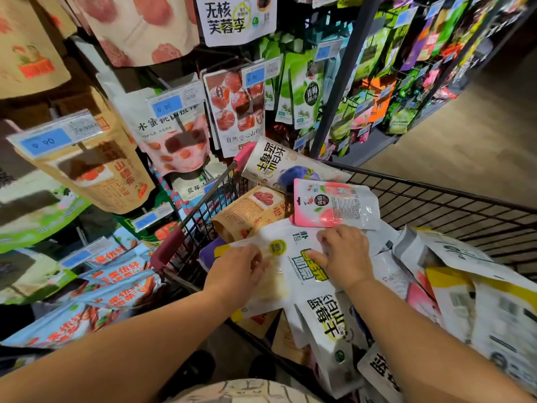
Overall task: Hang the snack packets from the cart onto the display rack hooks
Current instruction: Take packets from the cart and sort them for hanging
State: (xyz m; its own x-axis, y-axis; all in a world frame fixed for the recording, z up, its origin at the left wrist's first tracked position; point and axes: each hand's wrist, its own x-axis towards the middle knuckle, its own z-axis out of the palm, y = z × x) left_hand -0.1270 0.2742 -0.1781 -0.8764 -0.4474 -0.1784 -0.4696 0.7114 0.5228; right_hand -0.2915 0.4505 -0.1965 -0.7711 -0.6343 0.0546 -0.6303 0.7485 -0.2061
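Packed display rack beside heaped cart; right hand flat on white packet, left hand: grip unclear.

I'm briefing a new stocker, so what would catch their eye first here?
The left hand and right hand lie on a white packet atop the heap in the cart, centre. A pink packet lies just beyond them, and hanging packets under blue price tags crowd the left.

- Black wire shopping cart: heaped with loose snack packets; room only along its far-right mesh wall.
- Left: hanging packets crowd the rack; clear blue-labelled price tags jut outward.
- Dark metal upright post stands beyond the cart.
- Beige floor, far right: open.
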